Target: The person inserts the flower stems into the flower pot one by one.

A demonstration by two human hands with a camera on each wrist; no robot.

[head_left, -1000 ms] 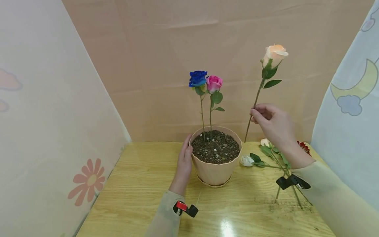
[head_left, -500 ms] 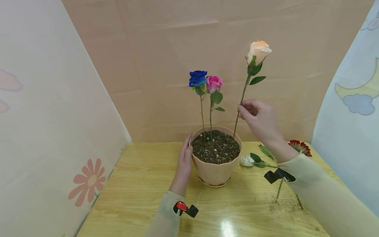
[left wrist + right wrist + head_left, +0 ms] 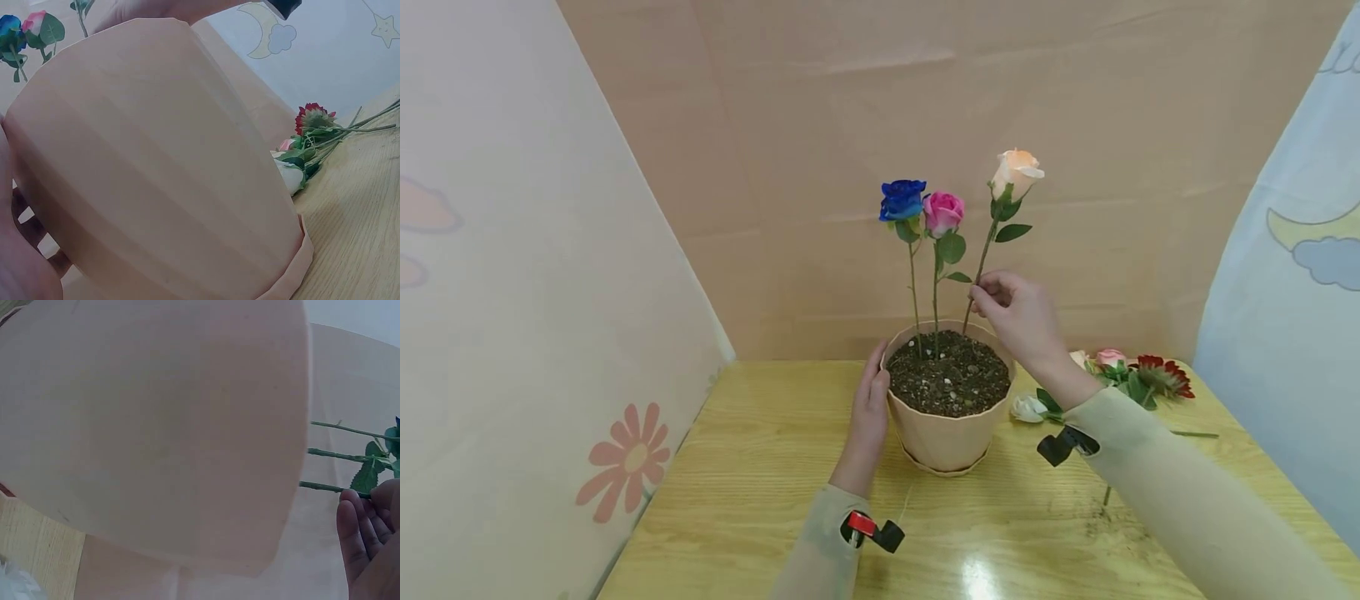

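My right hand [image 3: 1018, 321] pinches the stem of a peach rose [image 3: 1017, 173] between thumb and fingers, its lower end at the soil near the pot's back rim. The rose leans a little to the right. A blue rose [image 3: 902, 200] and a pink rose [image 3: 943, 214] stand upright in the dark soil [image 3: 951, 387] of a peach-coloured flower pot [image 3: 943, 437]. My left hand [image 3: 868, 404] rests along the pot's left side with its fingers extended. In the right wrist view, the right hand [image 3: 372, 534] holds the stem just past the pot's rim.
Right of the pot, partly behind the right arm, lie a white rose [image 3: 1028, 408], a light pink rose [image 3: 1110, 357] and a dark red flower [image 3: 1163, 377]. A saucer [image 3: 946, 472] sits under the pot on the wooden table [image 3: 760, 475]. Soil crumbs lie at right.
My right hand has carried the peach rose left from beside the pot, then lowered it so the stem's end reaches the soil. The left hand has stayed on the pot.
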